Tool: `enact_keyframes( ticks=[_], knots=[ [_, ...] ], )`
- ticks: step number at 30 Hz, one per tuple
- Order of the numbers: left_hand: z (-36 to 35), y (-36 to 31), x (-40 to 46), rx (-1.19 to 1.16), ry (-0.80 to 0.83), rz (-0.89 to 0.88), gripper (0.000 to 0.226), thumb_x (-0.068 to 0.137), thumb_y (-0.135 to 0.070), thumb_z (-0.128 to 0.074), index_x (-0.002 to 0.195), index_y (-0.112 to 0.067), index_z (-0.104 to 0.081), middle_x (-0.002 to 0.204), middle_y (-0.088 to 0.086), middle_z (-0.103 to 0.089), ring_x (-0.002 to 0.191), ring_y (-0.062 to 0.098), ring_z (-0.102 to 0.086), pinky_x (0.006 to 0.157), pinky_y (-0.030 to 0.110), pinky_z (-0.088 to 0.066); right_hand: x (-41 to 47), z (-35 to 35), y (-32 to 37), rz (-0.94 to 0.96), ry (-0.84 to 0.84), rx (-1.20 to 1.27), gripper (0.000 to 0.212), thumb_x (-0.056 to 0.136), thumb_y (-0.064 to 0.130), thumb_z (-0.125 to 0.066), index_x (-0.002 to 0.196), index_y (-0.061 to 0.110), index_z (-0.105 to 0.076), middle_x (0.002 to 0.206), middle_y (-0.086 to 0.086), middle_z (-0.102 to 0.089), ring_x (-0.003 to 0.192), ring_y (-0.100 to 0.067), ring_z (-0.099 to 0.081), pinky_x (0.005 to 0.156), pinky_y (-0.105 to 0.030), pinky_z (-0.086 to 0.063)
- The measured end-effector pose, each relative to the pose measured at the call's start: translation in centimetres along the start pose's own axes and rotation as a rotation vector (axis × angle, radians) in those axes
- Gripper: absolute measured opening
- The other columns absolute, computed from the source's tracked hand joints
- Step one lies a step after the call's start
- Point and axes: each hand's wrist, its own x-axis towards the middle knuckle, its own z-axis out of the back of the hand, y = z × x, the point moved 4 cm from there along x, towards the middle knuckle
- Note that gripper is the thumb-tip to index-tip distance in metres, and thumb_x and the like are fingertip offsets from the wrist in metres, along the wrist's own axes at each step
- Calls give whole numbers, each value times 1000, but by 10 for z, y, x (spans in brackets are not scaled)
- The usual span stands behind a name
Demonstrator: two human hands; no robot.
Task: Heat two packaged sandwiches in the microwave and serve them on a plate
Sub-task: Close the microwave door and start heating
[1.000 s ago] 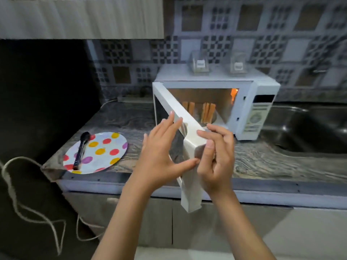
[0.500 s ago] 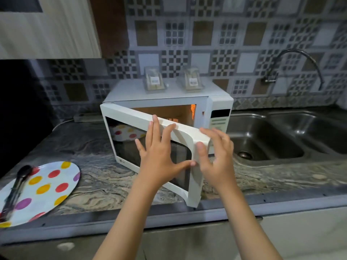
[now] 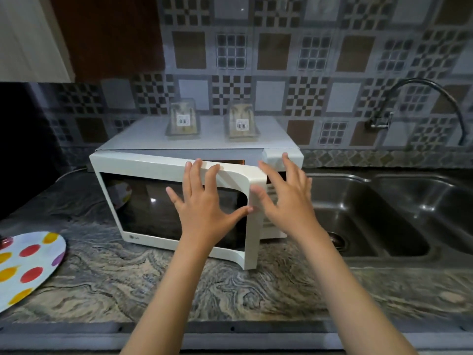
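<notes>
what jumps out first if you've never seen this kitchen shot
Two bare hands, the left hand flat on the microwave door and the right hand at its free edge, with the door nearly shut. Two packaged sandwiches stand on top of the microwave, and a polka-dot plate lies on the counter at far left.

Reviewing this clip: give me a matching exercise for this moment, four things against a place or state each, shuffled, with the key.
Things
1. white microwave door
2. two clear plastic sandwich packs
3. white plate with coloured dots
4. left hand

Places or states
A. on top of the microwave
B. flat against the door's dark window
C. on the stone counter, far left
D. partly ajar, gap at its right edge

Pairs: 1-D, 2-A, 3-C, 4-B
</notes>
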Motion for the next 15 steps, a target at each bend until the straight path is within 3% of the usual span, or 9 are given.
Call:
enact_keyframes(
  ticks=[3, 6, 15],
  knots=[
    [-12, -6, 11, 37, -16, 36, 104, 58, -81, -57, 141, -27, -27, 158, 5, -7, 147, 24, 4, 106, 69, -3, 22, 2, -12, 13, 77, -63, 59, 91, 62, -37, 146, 45, -23, 160, -3, 14, 145, -19, 16, 111, -58, 12],
    [-21, -9, 20, 77, -26, 64, 104, 60, -80, -58, 142, -24, -26, 158, 8, -7, 147, 26, 4, 107, 69, -4, 37, 0, -20, 50, 88, -99, 61, 91, 61, -38, 147, 44, -21, 160, -5, 14, 145, -20, 17, 108, -62, 13],
    [-37, -14, 34, 110, -53, 101, 104, 61, -79, -56, 142, -22, -24, 157, 12, -8, 146, 29, 5, 107, 69, -4, 51, -13, -31, 55, -70, -66, 58, 90, 56, -45, 145, 42, -30, 153, 1, -26, 143, -21, -9, 110, -67, -11]
  ],
)
